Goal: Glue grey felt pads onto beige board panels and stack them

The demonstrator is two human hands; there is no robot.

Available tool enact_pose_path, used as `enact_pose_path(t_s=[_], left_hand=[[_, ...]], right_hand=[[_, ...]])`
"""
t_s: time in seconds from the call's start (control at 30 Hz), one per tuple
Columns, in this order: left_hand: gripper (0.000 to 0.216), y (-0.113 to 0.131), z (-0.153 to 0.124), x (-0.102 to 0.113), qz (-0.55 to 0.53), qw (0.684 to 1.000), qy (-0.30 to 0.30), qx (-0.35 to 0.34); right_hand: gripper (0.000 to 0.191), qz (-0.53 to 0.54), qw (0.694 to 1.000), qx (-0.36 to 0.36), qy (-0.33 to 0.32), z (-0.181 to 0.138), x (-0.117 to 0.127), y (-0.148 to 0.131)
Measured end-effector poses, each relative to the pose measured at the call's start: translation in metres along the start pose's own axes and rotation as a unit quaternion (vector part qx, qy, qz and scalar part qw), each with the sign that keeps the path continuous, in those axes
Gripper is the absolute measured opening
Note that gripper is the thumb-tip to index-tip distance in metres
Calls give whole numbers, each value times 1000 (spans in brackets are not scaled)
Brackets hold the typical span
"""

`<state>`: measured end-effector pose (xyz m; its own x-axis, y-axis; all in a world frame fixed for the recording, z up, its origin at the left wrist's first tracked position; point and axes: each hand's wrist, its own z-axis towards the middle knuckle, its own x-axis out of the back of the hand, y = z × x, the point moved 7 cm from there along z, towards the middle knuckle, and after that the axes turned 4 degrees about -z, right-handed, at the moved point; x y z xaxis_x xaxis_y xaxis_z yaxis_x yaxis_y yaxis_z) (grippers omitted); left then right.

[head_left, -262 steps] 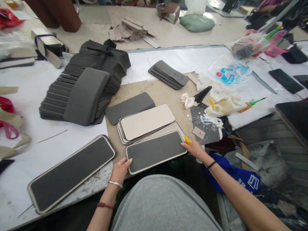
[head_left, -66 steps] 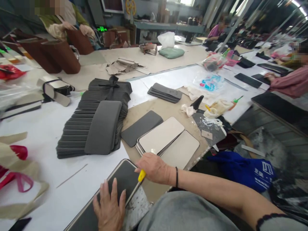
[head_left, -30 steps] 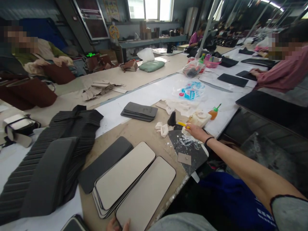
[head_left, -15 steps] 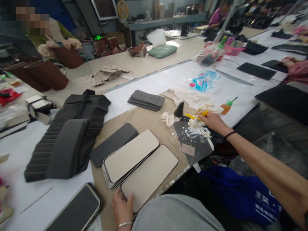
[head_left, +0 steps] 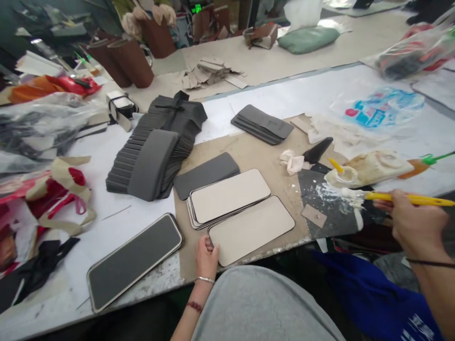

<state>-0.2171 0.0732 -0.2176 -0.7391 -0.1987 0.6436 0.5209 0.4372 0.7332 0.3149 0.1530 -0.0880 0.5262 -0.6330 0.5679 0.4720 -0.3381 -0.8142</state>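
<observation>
My left hand (head_left: 206,255) rests at the near left corner of a bare beige board (head_left: 250,229) lying at the table's front edge, fingers curled against it. My right hand (head_left: 415,226) is closed round a yellow-handled brush (head_left: 398,196) whose white glue-laden tip hovers over a dark glue-smeared sheet (head_left: 330,203). A stack of beige boards (head_left: 229,195) lies just behind the single board. A finished panel with dark centre and beige rim (head_left: 135,259) lies to the left on white paper.
A large fanned pile of grey foam pads (head_left: 156,147) sits at the left, one loose grey pad (head_left: 206,173) and a small grey stack (head_left: 262,124) further back. A glue pot (head_left: 366,168), black cone (head_left: 317,150), rags and plastic bags crowd the right. Brown bags stand at the back.
My right hand has drawn back from the glue pot with the loaded brush, and my view has dropped to the table. The left hand stays at the board's corner.
</observation>
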Motion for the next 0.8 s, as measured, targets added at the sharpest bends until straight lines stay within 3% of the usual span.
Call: enact_pose_path(t_s=[0.03,0.1,0.2,0.33,0.43,0.57,0.8], left_hand=[[26,2,-2,2,7,999,-8,-50],[19,9,-9,7,33,985,-25,-170],[21,15,-23,13,80,944,-61,-315],[30,10,-33,17,134,906,-113,-386],[37,4,-35,17,158,891,-140,-402],[38,3,-35,18,167,880,-151,-419],[37,-1,-32,18,170,874,-149,-430]], right_hand=[[24,25,998,-43,35,-23,-3,-6],[31,61,992,-75,-82,-73,-42,-29],[37,78,953,-41,-288,-159,-109,-73],[33,113,906,-28,-408,-251,-173,-107],[31,123,889,-9,-440,-289,-202,-112],[33,100,904,-1,-415,-288,-213,-104],[34,-11,968,33,-248,-186,-162,-76]])
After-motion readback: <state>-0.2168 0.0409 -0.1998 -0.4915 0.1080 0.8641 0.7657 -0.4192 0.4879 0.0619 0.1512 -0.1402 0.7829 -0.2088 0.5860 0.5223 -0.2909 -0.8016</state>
